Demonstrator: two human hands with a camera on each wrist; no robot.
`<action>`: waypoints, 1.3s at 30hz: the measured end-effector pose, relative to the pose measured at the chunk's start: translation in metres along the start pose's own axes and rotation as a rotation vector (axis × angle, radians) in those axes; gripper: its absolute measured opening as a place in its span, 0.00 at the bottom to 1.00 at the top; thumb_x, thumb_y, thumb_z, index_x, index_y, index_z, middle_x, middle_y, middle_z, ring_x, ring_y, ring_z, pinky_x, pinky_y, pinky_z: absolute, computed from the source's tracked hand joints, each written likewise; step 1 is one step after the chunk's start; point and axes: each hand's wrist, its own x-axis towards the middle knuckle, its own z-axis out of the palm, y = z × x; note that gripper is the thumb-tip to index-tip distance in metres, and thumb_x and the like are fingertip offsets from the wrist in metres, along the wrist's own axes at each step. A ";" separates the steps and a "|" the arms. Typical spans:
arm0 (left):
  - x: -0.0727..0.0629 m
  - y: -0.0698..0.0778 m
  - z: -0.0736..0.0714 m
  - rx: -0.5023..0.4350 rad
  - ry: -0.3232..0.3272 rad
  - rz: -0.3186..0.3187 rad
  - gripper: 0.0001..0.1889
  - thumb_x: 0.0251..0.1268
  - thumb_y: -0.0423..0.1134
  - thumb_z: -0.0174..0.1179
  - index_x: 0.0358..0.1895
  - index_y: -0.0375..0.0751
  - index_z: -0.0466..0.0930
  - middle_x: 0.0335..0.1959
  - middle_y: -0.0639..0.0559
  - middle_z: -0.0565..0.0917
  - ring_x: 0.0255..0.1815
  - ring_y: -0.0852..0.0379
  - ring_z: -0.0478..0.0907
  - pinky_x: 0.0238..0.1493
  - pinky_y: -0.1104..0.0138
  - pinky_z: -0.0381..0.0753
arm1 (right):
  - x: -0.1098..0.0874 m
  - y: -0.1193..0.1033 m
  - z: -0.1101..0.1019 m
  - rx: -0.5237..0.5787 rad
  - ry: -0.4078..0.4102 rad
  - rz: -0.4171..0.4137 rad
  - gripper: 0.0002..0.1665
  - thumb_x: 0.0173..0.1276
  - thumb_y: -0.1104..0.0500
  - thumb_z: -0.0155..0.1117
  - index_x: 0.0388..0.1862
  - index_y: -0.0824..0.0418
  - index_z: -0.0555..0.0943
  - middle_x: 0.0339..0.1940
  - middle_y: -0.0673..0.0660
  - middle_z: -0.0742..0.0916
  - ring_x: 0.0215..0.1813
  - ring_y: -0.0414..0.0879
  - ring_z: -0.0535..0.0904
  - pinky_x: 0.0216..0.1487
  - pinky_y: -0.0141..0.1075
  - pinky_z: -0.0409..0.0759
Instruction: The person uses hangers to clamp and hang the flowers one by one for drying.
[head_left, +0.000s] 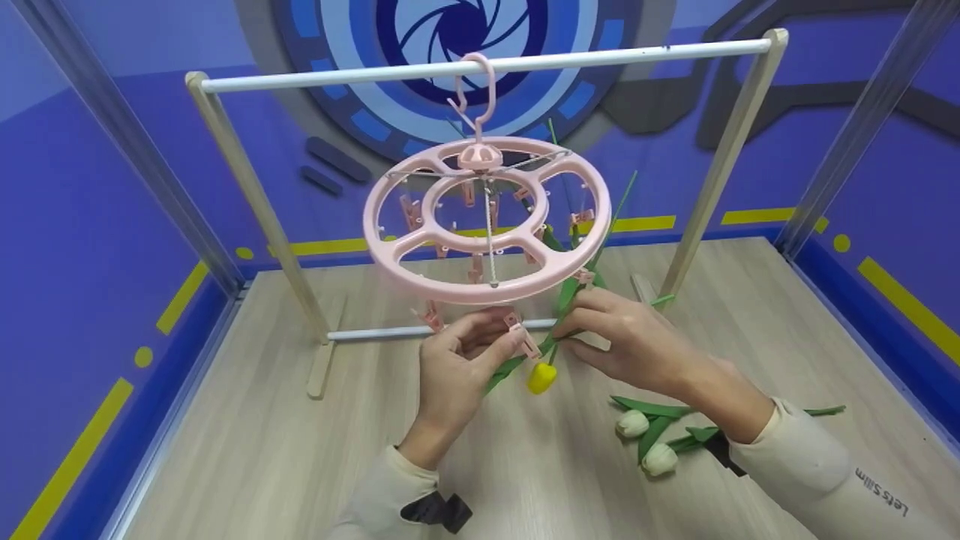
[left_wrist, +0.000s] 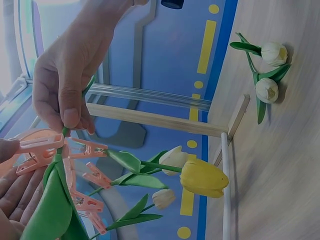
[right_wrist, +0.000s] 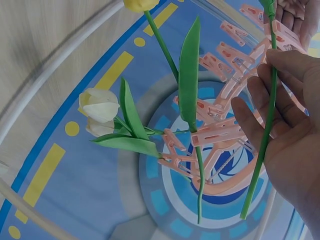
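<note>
The left hand (head_left: 457,367) pinched a pink clip (head_left: 523,336) below the front rim of the round pink hanger (head_left: 450,288), while the right hand (head_left: 630,337) held a green stem (right_wrist: 272,100) between thumb and fingers; whether the clip had closed on that stem was hard to tell. A yellow tulip (head_left: 541,378) hung bloom-down from a neighbouring clip (right_wrist: 217,133), and two white tulips (head_left: 659,459) lay on the table (head_left: 300,465).

Probably a lab: patterned wall panels (head_left: 660,105), metal corner posts (head_left: 133,146).
</note>
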 end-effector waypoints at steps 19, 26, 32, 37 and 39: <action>-0.009 -0.004 -0.034 0.103 0.112 0.043 0.14 0.68 0.34 0.74 0.54 0.37 0.88 0.50 0.51 0.91 0.52 0.53 0.88 0.56 0.58 0.88 | -0.012 0.010 -0.002 0.004 -0.014 0.041 0.20 0.57 0.74 0.82 0.46 0.59 0.89 0.45 0.50 0.89 0.46 0.46 0.85 0.48 0.42 0.90; -0.010 -0.010 -0.048 0.122 0.243 0.068 0.11 0.69 0.30 0.72 0.52 0.34 0.87 0.48 0.49 0.90 0.50 0.51 0.87 0.52 0.60 0.89 | -0.017 0.015 -0.003 -0.027 -0.022 0.083 0.19 0.57 0.74 0.82 0.45 0.59 0.89 0.44 0.49 0.89 0.45 0.45 0.85 0.47 0.41 0.90; -0.007 -0.022 -0.056 0.124 0.300 0.040 0.14 0.68 0.27 0.72 0.54 0.31 0.86 0.50 0.45 0.88 0.52 0.49 0.85 0.54 0.61 0.88 | -0.019 0.016 -0.004 -0.036 -0.016 0.102 0.19 0.56 0.74 0.83 0.44 0.59 0.89 0.40 0.48 0.88 0.43 0.44 0.83 0.44 0.37 0.88; -0.003 -0.029 -0.059 0.150 0.284 -0.001 0.16 0.67 0.29 0.74 0.56 0.32 0.86 0.51 0.44 0.89 0.55 0.47 0.85 0.55 0.60 0.88 | -0.020 0.017 -0.005 -0.029 0.014 0.050 0.19 0.56 0.75 0.82 0.43 0.59 0.89 0.39 0.49 0.87 0.40 0.44 0.83 0.42 0.32 0.86; -0.002 -0.031 -0.059 0.161 0.279 -0.009 0.16 0.66 0.30 0.75 0.55 0.32 0.87 0.50 0.44 0.89 0.54 0.46 0.86 0.55 0.60 0.88 | -0.019 0.018 -0.005 -0.026 0.024 0.029 0.19 0.56 0.75 0.82 0.43 0.59 0.89 0.39 0.49 0.87 0.40 0.43 0.83 0.41 0.33 0.87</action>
